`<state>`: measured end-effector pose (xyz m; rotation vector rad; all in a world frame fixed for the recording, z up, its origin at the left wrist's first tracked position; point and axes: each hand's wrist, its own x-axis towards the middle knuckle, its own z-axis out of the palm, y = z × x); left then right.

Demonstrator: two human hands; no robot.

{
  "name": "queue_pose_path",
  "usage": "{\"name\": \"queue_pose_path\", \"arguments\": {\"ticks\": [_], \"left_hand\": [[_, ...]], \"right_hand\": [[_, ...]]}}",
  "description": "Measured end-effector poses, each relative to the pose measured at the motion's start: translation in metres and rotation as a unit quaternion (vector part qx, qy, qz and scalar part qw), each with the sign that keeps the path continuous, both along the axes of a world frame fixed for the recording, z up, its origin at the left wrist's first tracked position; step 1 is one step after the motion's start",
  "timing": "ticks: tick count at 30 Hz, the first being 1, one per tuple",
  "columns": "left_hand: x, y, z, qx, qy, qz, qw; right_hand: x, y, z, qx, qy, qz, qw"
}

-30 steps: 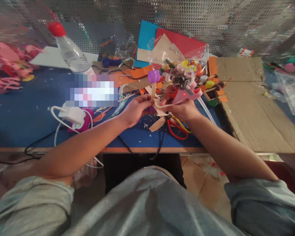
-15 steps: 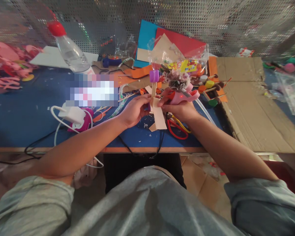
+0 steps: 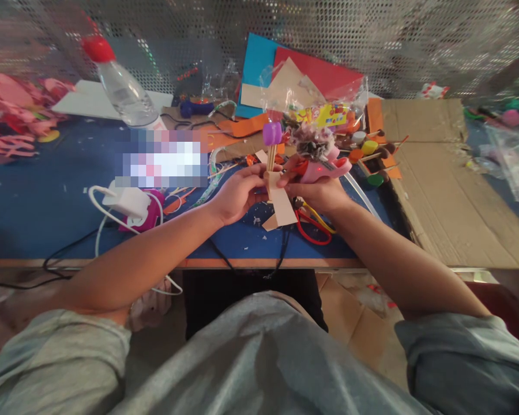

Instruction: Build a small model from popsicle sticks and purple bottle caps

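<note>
My left hand (image 3: 239, 195) pinches a small bundle of wooden sticks (image 3: 271, 157), held upright with a purple cap-like piece (image 3: 272, 134) on top. A pale cardboard strip (image 3: 282, 202) lies against the sticks, its free end hanging down to the right. My right hand (image 3: 312, 191) closes its fingertips on the strip's upper part beside the sticks; some fingers are hidden. Right behind that hand sits a pink object (image 3: 322, 170) with a small red light, and a grey fluffy pompom (image 3: 313, 143) rises above it. Red-and-yellow-handled scissors (image 3: 313, 226) lie below the right wrist.
A red-capped bottle (image 3: 127, 95) stands at the left back, near a white charger (image 3: 127, 202) with cables. Colored sheets (image 3: 315, 72) and a clear packet (image 3: 328, 115) lie behind the hands. Cardboard (image 3: 441, 190) covers the right side. Several colored caps (image 3: 369, 148) lie beside it.
The strip's free end has swung slightly to the right. The purple piece has turned a little with the sticks. Both hands stay in nearly the same place.
</note>
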<state>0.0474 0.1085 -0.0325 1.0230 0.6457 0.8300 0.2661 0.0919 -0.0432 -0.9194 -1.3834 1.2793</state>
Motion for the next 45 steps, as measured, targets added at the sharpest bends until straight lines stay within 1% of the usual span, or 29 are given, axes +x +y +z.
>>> {"name": "queue_pose_path", "arguments": {"ticks": [4, 9, 14, 19, 22, 27, 32, 39, 41, 45], "left_hand": [[-0.001, -0.001, 0.002, -0.014, -0.014, -0.005, 1.000], [0.000, -0.004, 0.006, -0.014, 0.009, 0.002, 1.000], [0.000, -0.003, 0.002, -0.029, 0.013, 0.010, 0.999], [0.000, 0.000, -0.002, -0.026, 0.036, 0.021, 0.999], [0.002, -0.001, 0.000, -0.042, 0.054, 0.034, 0.997], [0.004, -0.002, 0.003, -0.066, 0.051, 0.057, 0.995], [0.003, -0.001, 0.002, -0.065, 0.069, 0.053, 0.994], [0.001, 0.002, -0.003, -0.032, 0.057, 0.016, 0.998], [0.001, 0.003, -0.004, -0.038, 0.057, 0.020, 0.997], [0.002, 0.001, -0.001, -0.070, 0.064, 0.050, 0.994]], "right_hand": [[0.000, -0.001, -0.001, 0.002, -0.026, 0.006, 1.000], [0.000, 0.000, -0.002, 0.006, -0.024, 0.028, 0.999], [0.000, 0.000, 0.000, -0.002, -0.009, 0.038, 0.999], [-0.004, -0.002, 0.001, -0.025, 0.028, -0.013, 0.999], [-0.005, -0.002, 0.001, -0.021, 0.033, -0.031, 0.999], [-0.002, 0.003, -0.001, -0.017, 0.029, -0.067, 0.997], [0.004, 0.008, 0.000, 0.000, 0.020, -0.069, 0.997], [0.007, 0.012, -0.006, 0.005, 0.009, -0.048, 0.999], [0.006, 0.011, -0.007, 0.001, 0.006, -0.064, 0.998], [0.002, 0.012, -0.009, -0.001, 0.025, -0.106, 0.994]]}}
